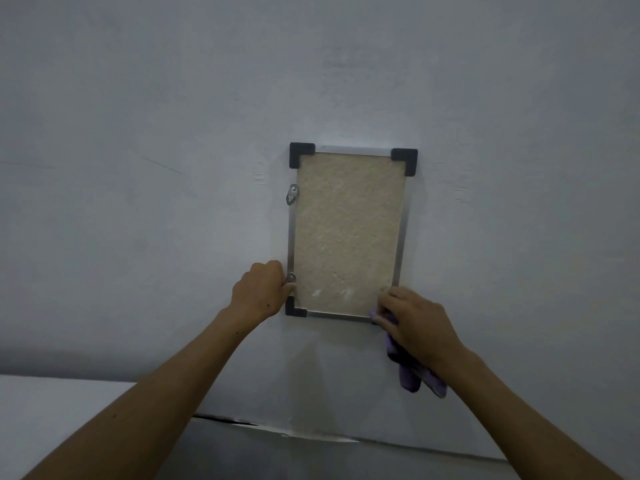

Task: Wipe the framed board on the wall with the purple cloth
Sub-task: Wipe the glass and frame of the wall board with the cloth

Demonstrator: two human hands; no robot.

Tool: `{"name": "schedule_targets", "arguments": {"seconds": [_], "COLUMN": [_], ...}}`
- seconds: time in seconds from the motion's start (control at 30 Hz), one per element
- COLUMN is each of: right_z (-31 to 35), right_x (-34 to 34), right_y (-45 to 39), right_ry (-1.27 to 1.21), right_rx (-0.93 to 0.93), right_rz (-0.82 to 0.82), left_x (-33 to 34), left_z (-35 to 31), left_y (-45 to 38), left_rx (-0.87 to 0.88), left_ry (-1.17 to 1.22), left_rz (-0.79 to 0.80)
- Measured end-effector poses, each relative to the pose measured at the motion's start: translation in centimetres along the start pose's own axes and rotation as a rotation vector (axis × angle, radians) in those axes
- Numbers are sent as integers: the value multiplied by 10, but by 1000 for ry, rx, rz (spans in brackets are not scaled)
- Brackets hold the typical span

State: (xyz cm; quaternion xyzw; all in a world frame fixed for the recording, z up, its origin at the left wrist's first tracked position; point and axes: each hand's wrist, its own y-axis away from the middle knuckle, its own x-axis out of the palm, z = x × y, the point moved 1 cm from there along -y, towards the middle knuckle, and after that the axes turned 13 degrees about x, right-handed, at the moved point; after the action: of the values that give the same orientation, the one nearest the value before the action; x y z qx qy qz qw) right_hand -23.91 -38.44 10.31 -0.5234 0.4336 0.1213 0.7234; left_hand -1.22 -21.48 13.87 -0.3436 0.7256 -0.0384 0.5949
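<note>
Gripping the lower left edge of the framed board [346, 233], the left hand [258, 291] has its fingers curled round the metal frame just above the black bottom-left corner cap [294, 308], next to a small screw [292, 277]; it seems to steady the board against the wall [138, 168]. Higher on that same edge a loose metal hanger tab [291, 195] sits tilted. The board hangs upright, its beige fibrous panel bare, with black caps at both top corners. At the bottom right corner the right hand [415, 320] pinches the purple cloth [412, 372], bunched against the frame, with its tail hanging below the wrist.

Likely risks: a hard stroke could shift or unhook the board if the left hand slackens, since the mounting looks slight; the rough panel could snag the cloth; the hanging tail could drag along the wall. No containers are in view.
</note>
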Motion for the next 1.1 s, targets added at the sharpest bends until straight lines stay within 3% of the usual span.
{"name": "schedule_targets", "arguments": {"seconds": [0.13, 0.23, 0.37, 0.43, 0.57, 0.63, 0.7, 0.83, 0.9, 1.1], "right_z": [-4, -4, -5, -7, -3, 2, 4, 6, 7, 13], "right_x": [-14, -17, -4, -6, -29, -33, -27, -2, -1, -27], "right_y": [-19, -16, 4, 0, -31, -36, -29, -2, -2, -32], "right_ry": [-222, -161, 1, 34, -94, -61, -19, 103, 140, 30], "right_rx": [184, 200, 15, -5, 164, 147, 72, -82, -104, 2], "right_rz": [-161, -287, -101, -90, -342, -398, -344, -39, -11, -345], "left_x": [0, 0, 1, 1, 1, 2, 3, 2, 1, 2], "left_z": [-1, 0, -1, -1, -1, -1, -1, -1, -1, -2], "left_y": [0, -1, -1, -2, -2, -2, -2, -1, -1, 0], "left_rx": [-4, -2, -7, -10, -12, -18, -19, -16, -15, -18], "left_ry": [-3, 2, -1, -4, 0, 3, -2, -11, -20, -25], "left_rz": [6, 7, 14, 14, 16, 10, 4, 7, 14, -1]}}
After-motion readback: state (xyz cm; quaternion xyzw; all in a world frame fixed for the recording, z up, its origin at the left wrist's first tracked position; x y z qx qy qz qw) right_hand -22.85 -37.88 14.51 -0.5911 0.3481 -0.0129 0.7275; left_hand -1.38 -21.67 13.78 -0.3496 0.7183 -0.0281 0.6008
